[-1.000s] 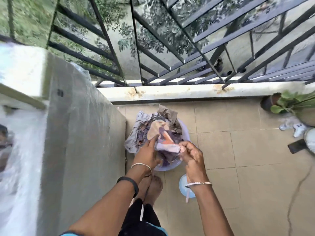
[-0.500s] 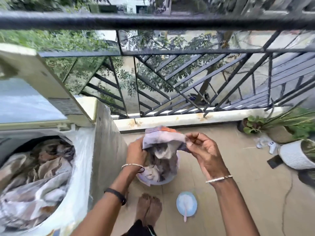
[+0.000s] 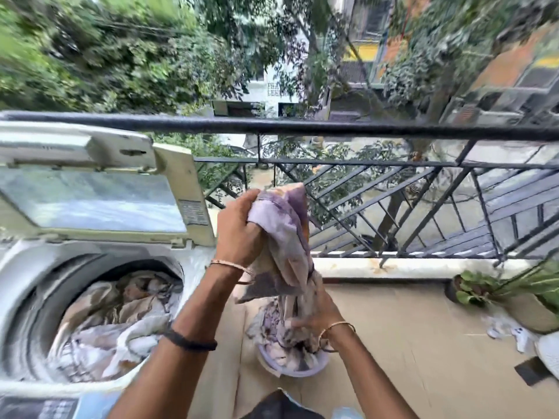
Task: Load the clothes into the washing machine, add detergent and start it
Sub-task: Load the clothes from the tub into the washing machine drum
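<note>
1. The left hand (image 3: 239, 231) grips the top end of a purple garment (image 3: 284, 234), its fingers curled round the bunched cloth. The right hand (image 3: 316, 313) is on the garment's lower part, too blurred to tell whether its fingers close.
2. Half a second ago both hands held the cloth's top edge at one height, just above the basin. Now the left hand is well higher and the right has dropped below it. The view has also tilted up, taking in trees and buildings.
3. The garment hangs with its long axis near upright. Its top end is at the left hand, in front of the railing (image 3: 302, 128), and its lower end trails down into a lavender basin (image 3: 302, 371) that holds more clothes.
4. It hangs just to the right of a top-loading washing machine (image 3: 27, 267). The machine's lid (image 3: 90, 201) stands raised, and the tub holds pale crumpled laundry (image 3: 115, 322).
5. The basin sits on a beige tiled balcony floor (image 3: 408, 343). Potted plants (image 3: 499, 291) stand at the right, below the black metal railing.
</note>
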